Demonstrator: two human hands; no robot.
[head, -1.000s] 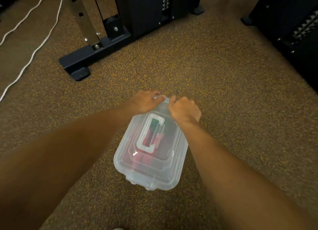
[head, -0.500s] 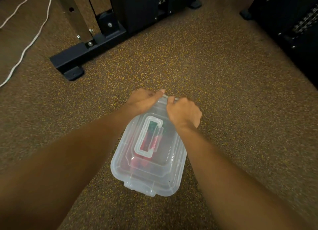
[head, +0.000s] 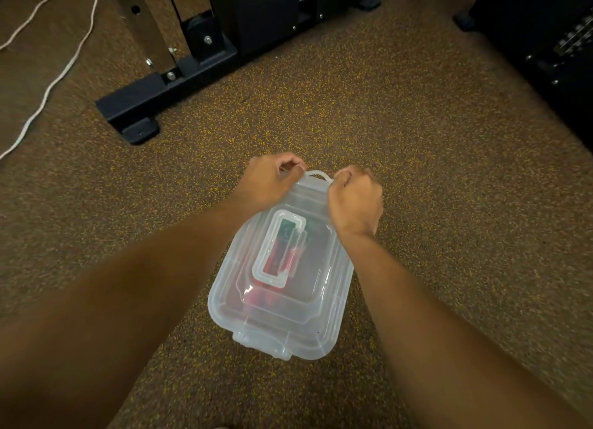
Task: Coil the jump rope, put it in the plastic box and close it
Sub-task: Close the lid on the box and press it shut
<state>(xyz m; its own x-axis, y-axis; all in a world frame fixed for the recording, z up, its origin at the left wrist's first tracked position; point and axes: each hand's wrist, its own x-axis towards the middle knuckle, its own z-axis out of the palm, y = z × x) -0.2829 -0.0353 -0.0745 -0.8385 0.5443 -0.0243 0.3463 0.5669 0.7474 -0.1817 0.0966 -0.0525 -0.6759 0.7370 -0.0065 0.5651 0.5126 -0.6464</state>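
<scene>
At the centre of the frame, slightly below the middle, a clear plastic box sat on the speckled brown floor with its lid on. A folded-down carrying handle lay flat on the lid. Through the cloudy plastic, the jump rope showed as red and dark green shapes inside the box; how it was coiled could not be told. Both forearms reached in from the lower corners toward the box's far end. The left hand had its fingers curled at the left side of the small latch tab, which stuck up from that far edge, and appeared to pinch the lid edge there. The right hand was bunched in a fist at the tab's right side, its fingertips touching the tab. A second latch sat at the near edge of the box, toward the bottom of the frame. In the upper left, a black machine base rested on the floor, with a white cord trailing beside it. More dark equipment filled the upper right corner. No brand, label or readable writing showed on the box or the machines.
</scene>
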